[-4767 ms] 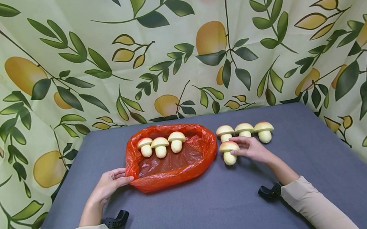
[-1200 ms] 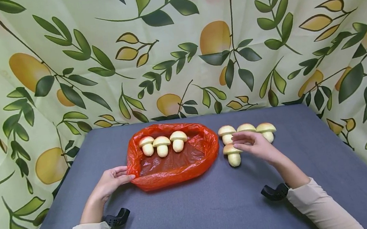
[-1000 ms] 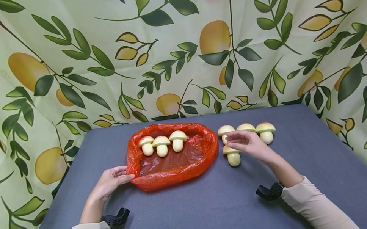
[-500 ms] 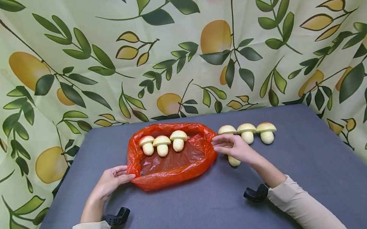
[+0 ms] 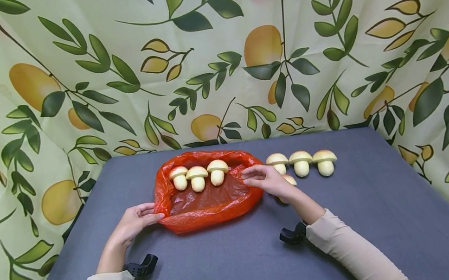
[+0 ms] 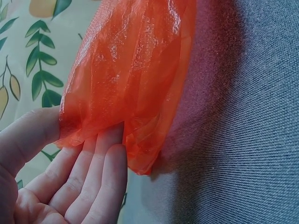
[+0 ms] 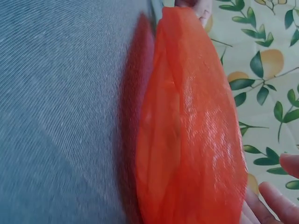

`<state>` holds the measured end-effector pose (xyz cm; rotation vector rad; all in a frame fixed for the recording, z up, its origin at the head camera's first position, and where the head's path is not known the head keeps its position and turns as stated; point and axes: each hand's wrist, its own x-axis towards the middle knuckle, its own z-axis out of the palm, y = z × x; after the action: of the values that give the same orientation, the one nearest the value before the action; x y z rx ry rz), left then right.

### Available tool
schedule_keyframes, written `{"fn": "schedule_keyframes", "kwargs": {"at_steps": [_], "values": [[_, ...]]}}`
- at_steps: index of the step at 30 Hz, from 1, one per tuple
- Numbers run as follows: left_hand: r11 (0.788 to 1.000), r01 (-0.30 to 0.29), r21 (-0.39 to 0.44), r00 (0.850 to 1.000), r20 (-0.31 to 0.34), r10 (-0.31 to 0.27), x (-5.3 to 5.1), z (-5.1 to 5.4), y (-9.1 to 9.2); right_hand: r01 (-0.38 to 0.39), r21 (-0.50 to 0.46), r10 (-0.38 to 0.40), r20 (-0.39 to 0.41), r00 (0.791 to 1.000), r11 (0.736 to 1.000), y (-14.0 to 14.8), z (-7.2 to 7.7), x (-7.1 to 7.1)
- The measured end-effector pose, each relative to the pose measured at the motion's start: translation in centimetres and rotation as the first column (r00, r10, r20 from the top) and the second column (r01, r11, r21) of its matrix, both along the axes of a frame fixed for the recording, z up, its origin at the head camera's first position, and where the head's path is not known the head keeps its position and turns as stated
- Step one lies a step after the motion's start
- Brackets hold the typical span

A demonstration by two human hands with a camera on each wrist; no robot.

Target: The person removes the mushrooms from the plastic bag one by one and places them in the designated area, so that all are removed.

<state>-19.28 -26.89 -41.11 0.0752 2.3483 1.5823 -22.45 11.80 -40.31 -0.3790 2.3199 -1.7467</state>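
Observation:
A red plastic bag [image 5: 213, 217] lies with its mouth spread wide, and three toy mushrooms [image 5: 197, 179] sit inside along its far side. My left hand [image 5: 134, 223] pinches the bag's left rim between thumb and fingers; the left wrist view shows the red film [image 6: 126, 70] between them. Over the bag's right rim is my right hand [image 5: 271, 182], loosely bent and holding nothing, its fingertips above the bag's inside. Behind the right wrist, a single mushroom [image 5: 290, 179] is mostly hidden. In the right wrist view, the bag's side [image 7: 201, 126] covers part of that hand's fingers.
Three more mushrooms [image 5: 301, 164] form a row right of the bag, near the back of the grey cloth-covered table [image 5: 223, 266]. A leaf-and-fruit patterned curtain [image 5: 215, 66] hangs behind and at both sides.
My right hand earlier held the front mushroom, then let it go on the table. Since then it has moved left, over the bag's right rim. The left hand stays on the rim.

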Motion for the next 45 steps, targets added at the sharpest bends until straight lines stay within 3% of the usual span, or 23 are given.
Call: {"fn": "schedule_keyframes", "kwargs": {"at_steps": [10, 22, 28, 37, 45], "values": [[1.000, 0.003, 0.006, 1.000, -0.002, -0.003, -0.1, 0.0, -0.1, -0.019, -0.038, 0.022, 0.071, 0.997, 0.999, -2.5, 0.0, -1.1], [1.000, 0.006, 0.015, 1.000, 0.003, -0.007, -0.2, -0.1, -0.1, 0.075, -0.044, -0.064, 0.210, 0.976, 0.996, -4.4, -0.5, -3.1], [1.000, 0.011, 0.010, 1.000, 0.005, -0.012, -0.1, -0.1, -0.1, 0.127, -0.083, -0.095, 0.315, 0.944, 0.988, -5.1, -1.0, -4.3], [1.000, 0.017, 0.024, 1.000, 0.009, -0.018, -0.1, -0.2, 0.0, 0.175, -0.029, -0.149, 0.393, 0.907, 0.984, -6.0, -1.8, -5.2], [0.999, 0.021, 0.042, 1.000, 0.021, -0.022, -0.1, -0.3, 0.0, 0.300, -0.029, -0.253, 0.465, 0.848, 0.953, -7.0, -2.6, -5.8]]}}
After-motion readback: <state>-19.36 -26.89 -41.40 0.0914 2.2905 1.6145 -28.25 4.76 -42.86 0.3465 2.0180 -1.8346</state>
